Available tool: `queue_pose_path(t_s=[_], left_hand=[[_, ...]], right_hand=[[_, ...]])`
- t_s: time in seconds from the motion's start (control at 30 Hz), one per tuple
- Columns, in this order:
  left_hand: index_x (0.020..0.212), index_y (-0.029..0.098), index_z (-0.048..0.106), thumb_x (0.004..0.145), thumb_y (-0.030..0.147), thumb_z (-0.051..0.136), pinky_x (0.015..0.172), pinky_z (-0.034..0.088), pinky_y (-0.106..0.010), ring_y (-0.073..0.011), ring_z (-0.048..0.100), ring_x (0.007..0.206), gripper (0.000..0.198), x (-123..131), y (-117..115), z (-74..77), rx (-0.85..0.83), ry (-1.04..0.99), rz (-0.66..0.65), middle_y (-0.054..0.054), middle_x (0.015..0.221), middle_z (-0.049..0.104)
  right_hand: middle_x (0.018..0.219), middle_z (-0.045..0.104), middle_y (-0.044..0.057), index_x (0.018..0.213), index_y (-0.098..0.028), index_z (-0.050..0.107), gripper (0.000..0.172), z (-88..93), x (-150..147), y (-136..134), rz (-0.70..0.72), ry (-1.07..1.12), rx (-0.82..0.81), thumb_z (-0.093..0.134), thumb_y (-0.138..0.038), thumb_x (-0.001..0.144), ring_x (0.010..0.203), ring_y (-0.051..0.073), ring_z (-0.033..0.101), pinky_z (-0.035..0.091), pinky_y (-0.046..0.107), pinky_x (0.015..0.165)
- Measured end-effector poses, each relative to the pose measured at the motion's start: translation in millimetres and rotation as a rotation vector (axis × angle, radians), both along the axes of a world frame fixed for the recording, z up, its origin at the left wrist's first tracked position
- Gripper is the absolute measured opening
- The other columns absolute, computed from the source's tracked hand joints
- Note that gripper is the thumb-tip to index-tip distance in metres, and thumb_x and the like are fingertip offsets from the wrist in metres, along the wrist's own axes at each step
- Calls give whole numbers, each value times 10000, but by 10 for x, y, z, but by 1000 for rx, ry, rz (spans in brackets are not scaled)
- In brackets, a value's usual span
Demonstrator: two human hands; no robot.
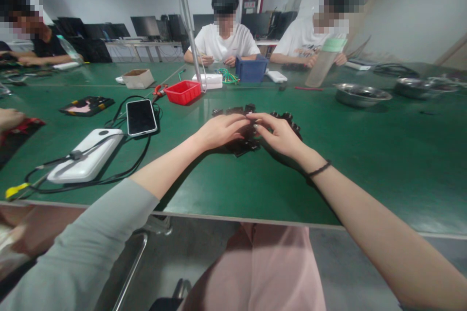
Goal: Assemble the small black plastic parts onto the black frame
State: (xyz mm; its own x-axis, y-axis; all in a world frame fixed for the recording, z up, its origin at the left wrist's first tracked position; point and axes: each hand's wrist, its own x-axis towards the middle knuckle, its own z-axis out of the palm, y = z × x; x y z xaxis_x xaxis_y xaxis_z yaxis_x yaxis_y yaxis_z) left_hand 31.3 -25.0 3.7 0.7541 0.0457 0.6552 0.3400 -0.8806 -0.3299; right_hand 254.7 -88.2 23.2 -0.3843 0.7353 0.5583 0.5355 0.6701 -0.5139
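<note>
Near the middle of the green table (204, 180), my left hand (223, 131) reaches over a group of small black parts (239, 148), its fingers stretched out on top of them. My right hand (280, 137) comes in from the other side, thumb and index finger apart, fingertips meeting those of my left hand. More black parts (286, 117) lie just behind my right hand. Their exact kind is too small and dark to make out. What lies under my palms and between the fingertips is partly hidden.
On the left lie a white power bank (89, 155) with black cables and a phone (141, 117). Ahead stand a red bin (183, 92), a blue bin (251, 69) and a metal pole (189, 29). Metal bowls (361, 96) and a bottle (324, 65) are right. Other people sit around.
</note>
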Motion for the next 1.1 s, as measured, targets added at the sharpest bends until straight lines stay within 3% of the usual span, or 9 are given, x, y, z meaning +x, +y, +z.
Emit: queue_pose_path(t_s=[0.47, 1.1], left_hand=[[1280, 96, 535, 983, 394, 472, 901, 567, -363, -240, 662, 1122, 425, -6, -2, -12, -39, -10, -10, -194, 1199, 657], [1288, 122, 529, 980, 405, 471, 883, 581, -344, -227, 673, 1098, 422, 3, 0, -2, -6, -27, -36, -171, 1213, 652]], right_hand=[[821, 690, 28, 1188, -202, 624, 320, -9, -4, 8, 9, 72, -80, 503, -233, 894, 692, 177, 639, 544, 355, 713], [741, 624, -13, 1107, -217, 595, 234, -19, -16, 13, 53, 211, -180, 536, -223, 881, 644, 152, 619, 522, 321, 656]])
